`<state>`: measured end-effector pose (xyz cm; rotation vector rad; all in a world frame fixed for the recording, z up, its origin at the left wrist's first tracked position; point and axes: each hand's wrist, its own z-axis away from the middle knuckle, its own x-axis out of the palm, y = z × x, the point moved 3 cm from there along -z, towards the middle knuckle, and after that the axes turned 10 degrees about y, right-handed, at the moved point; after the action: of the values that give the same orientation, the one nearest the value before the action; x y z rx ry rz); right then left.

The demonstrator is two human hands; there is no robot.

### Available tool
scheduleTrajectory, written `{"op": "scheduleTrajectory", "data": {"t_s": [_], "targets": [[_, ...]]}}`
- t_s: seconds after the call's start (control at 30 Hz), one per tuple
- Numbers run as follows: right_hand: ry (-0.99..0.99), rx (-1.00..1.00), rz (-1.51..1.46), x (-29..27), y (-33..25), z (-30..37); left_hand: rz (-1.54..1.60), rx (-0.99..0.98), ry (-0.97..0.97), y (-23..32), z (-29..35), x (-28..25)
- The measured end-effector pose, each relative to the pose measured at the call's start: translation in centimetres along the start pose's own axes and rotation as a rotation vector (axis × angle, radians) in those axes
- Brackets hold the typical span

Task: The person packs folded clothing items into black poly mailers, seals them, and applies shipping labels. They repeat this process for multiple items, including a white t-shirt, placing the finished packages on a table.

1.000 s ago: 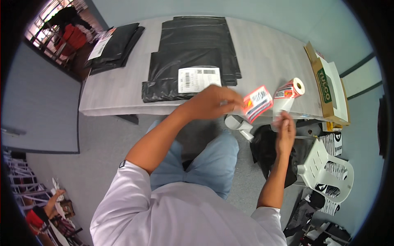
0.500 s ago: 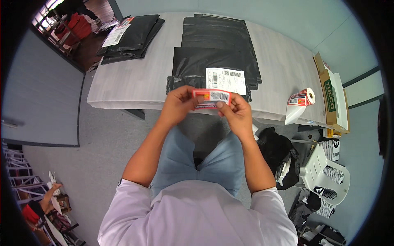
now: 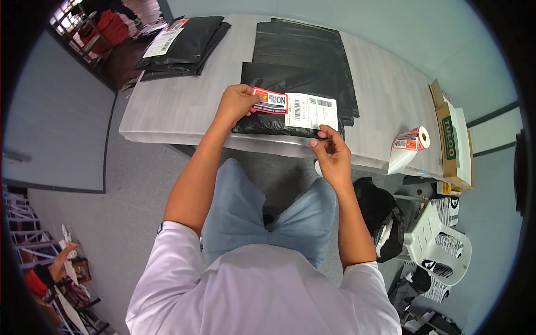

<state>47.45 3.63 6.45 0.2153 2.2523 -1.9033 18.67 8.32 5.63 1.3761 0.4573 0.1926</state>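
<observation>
Left hand (image 3: 237, 104) pinches the red sticker (image 3: 270, 101) beside the white label (image 3: 311, 111) on the black mailer bag (image 3: 279, 124); right hand (image 3: 333, 159) pinches the bag's near edge.

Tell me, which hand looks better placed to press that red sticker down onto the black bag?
Probably the left hand. It already pinches the red sticker over the black bag, beside the white label. The right hand sits nearer the table's front edge, fingers pinched together, off the sticker.

Sticker (image 3: 269, 100) lies left of label (image 3: 311, 111) on mailer bag (image 3: 279, 124).
</observation>
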Motion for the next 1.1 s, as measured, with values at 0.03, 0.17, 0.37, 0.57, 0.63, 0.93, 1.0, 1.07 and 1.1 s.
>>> {"op": "scheduleTrajectory", "data": {"t_s": [0.03, 0.17, 0.37, 0.57, 0.63, 0.93, 1.0, 1.07, 1.1], "targets": [[-0.012, -0.199, 0.138, 0.4, -1.1, -0.2, -0.029, 0.019, 0.012, -0.2, -0.1, -0.1], [-0.113, -0.677, 0.549, 3.8, -4.4, -2.8, -0.116, 0.053, 0.044, 0.0, -0.2, 0.2], [-0.381, -0.708, 0.858, 7.3, -0.6, -5.4, -0.720, 0.485, 0.259, 1.1, -0.1, 0.5], [-0.186, -0.615, 0.640, 4.6, -1.5, -8.2, -0.875, 0.761, 0.485, 3.4, 3.0, 1.1], [-0.216, -0.633, 0.805, 4.8, -0.6, -9.1, -0.885, 0.899, 0.246, 3.4, 2.6, 5.2], [-0.253, -0.584, 1.091, 4.6, 2.6, -9.3, -1.017, 0.688, 0.217, -0.7, 2.2, 5.6], [-0.264, -0.506, 1.053, 3.9, 2.5, -9.4, -0.963, 0.609, 0.222, -0.8, 2.4, 3.8], [-0.260, -0.452, 1.022, 3.4, 2.3, -9.4, -0.889, 0.597, 0.249, -2.4, 1.7, 2.3], [-0.249, -0.443, 1.024, 3.1, 2.4, -9.4, -0.744, 0.544, 0.182, -3.0, 1.0, 1.4]]}}
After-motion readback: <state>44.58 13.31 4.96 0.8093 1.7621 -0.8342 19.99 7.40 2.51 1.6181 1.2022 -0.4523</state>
